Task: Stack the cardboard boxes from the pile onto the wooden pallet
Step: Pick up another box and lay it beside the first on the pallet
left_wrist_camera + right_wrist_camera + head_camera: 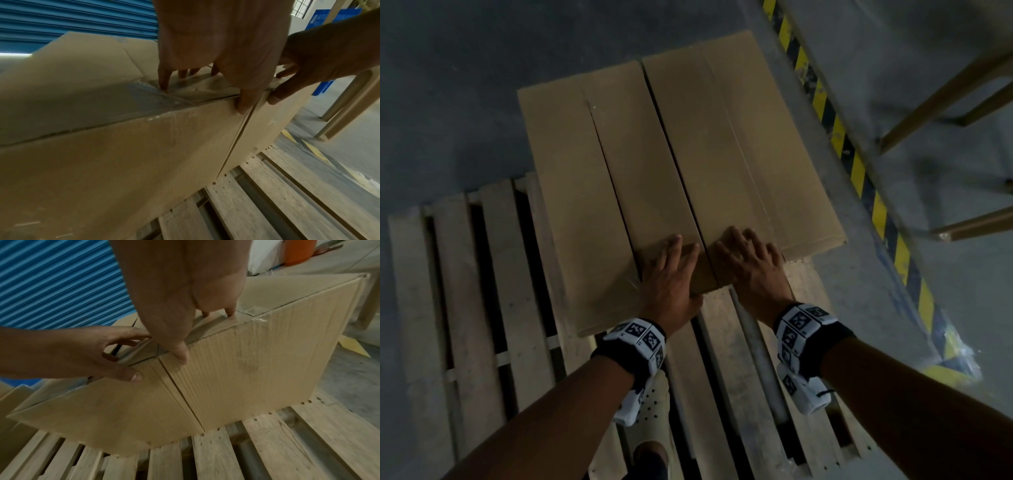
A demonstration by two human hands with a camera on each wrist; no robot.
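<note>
Two brown cardboard boxes stand side by side on the wooden pallet (493, 274), long sides touching. My left hand (671, 274) holds the near right corner of the left box (585, 205), fingertips on its taped top and thumb down the near face. My right hand (753, 263) holds the near left corner of the right box (722, 154) the same way, fingers spread on top. In the left wrist view my left hand (216, 48) arches over the left box (102, 162). In the right wrist view my right hand (174, 288) arches over the right box (257, 361).
A yellow-and-black floor stripe (859, 164) runs along the pallet's right side, with wooden frame legs (945, 102) beyond it. My foot (654, 404) stands on the pallet's near slats. A blue roller shutter (61, 16) is behind the boxes. Bare slats show left of and in front of the boxes.
</note>
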